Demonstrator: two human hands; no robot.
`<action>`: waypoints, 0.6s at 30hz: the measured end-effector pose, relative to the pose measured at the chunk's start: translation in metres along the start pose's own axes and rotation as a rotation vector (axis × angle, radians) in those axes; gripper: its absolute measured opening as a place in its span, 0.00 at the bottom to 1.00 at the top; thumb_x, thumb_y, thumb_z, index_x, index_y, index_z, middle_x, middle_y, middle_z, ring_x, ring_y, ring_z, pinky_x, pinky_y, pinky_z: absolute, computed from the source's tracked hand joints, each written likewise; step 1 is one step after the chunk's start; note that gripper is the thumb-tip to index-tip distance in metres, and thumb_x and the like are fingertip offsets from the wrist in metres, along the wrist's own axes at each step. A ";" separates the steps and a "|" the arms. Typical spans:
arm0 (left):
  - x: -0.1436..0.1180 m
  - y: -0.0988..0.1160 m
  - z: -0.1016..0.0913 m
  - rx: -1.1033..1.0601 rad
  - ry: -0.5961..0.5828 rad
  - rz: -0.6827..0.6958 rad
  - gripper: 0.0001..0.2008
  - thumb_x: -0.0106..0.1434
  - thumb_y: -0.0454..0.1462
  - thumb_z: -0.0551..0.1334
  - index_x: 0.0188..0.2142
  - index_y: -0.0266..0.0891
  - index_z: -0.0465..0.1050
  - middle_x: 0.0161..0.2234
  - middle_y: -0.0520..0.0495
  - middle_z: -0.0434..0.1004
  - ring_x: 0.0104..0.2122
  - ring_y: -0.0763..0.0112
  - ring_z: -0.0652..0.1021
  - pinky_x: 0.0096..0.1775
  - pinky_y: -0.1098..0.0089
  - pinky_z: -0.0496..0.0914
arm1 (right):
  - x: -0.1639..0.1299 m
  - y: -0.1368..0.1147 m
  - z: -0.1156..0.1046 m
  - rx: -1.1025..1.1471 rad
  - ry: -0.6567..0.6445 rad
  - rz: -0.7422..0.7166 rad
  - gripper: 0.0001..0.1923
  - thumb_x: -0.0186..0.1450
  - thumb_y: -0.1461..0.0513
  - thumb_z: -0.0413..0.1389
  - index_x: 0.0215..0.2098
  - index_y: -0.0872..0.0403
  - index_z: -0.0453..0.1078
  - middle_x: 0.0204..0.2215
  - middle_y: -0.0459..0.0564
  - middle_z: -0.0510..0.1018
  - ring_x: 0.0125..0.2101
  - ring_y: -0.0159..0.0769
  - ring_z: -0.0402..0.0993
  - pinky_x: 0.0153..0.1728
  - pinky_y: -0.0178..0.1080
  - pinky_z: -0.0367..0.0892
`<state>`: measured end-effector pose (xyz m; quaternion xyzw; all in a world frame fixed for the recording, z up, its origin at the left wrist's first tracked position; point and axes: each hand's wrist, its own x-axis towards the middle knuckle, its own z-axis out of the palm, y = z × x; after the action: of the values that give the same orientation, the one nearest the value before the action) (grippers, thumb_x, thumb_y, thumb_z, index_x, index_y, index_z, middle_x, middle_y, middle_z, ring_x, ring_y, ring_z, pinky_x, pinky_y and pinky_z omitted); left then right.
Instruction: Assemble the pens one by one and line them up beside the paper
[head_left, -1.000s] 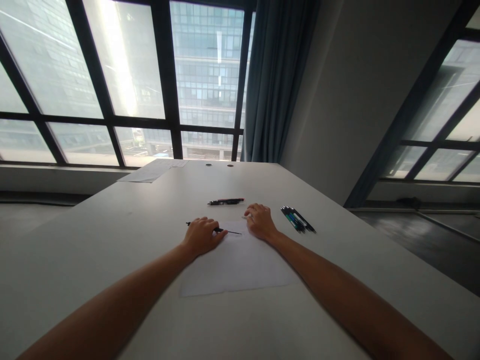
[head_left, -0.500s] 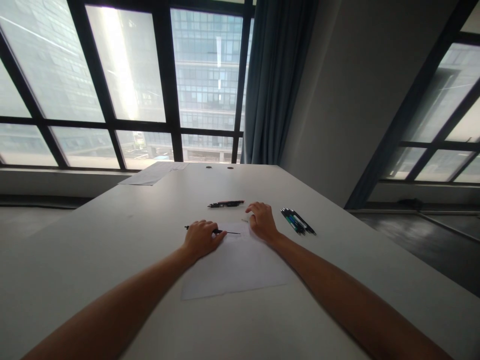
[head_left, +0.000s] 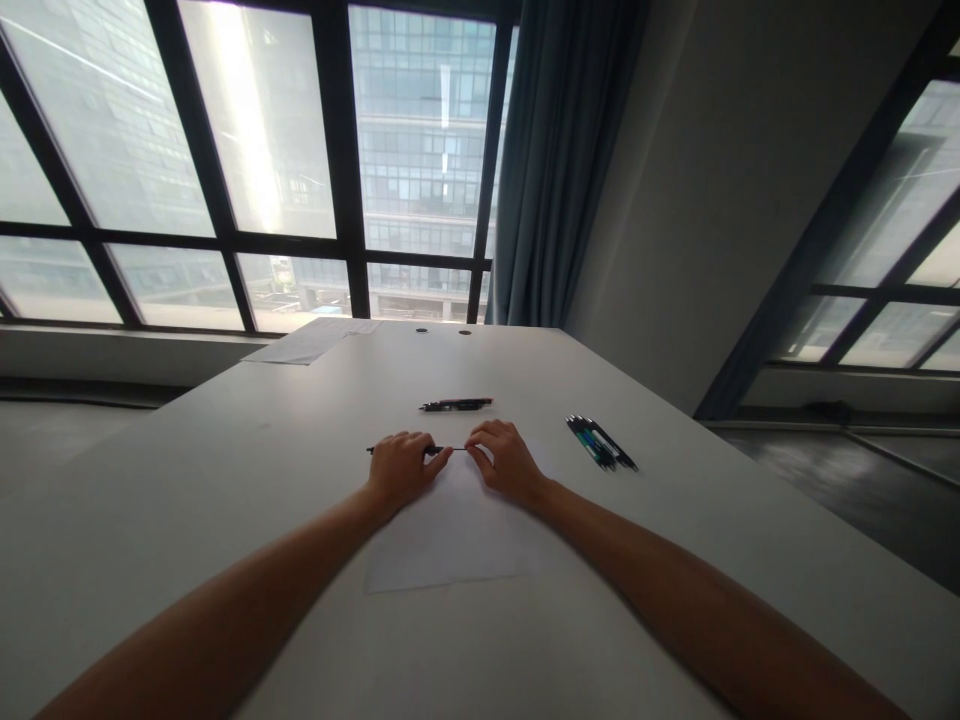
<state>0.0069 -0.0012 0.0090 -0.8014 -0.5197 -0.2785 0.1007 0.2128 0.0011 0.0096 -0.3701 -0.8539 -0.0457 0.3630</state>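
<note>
My left hand [head_left: 401, 467] is closed around a black pen [head_left: 433, 451], whose far end pokes out to the left of the fist. From the pen's right end a thin dark refill [head_left: 459, 449] sticks out. My right hand [head_left: 504, 458] pinches the tip of that refill between thumb and fingers. Under both hands lies a white sheet of paper [head_left: 457, 545]. Just beyond them, a few dark pens [head_left: 456, 405] rest together on the table.
To the right, several black, blue and green pens [head_left: 601, 443] lie side by side on the white table [head_left: 300, 590]. More paper [head_left: 300, 346] lies at the far left edge. Two round dark discs [head_left: 464, 333] show at the table's far end. Windows and a blue curtain [head_left: 559, 190] stand behind.
My right hand has moved left and closed on the tip of the refill; before, its fingers were apart from it. My left hand keeps its hold on the pen.
</note>
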 end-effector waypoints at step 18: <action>0.001 0.001 -0.004 -0.005 -0.042 -0.056 0.22 0.66 0.52 0.54 0.29 0.40 0.77 0.29 0.45 0.79 0.30 0.63 0.77 0.32 0.67 0.64 | -0.003 0.013 -0.002 -0.091 0.071 0.169 0.03 0.61 0.67 0.56 0.30 0.53 0.69 0.37 0.51 0.75 0.41 0.40 0.69 0.44 0.42 0.58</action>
<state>0.0067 -0.0027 0.0128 -0.7923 -0.5433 -0.2658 0.0799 0.2239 0.0087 0.0066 -0.4550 -0.8034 -0.0669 0.3783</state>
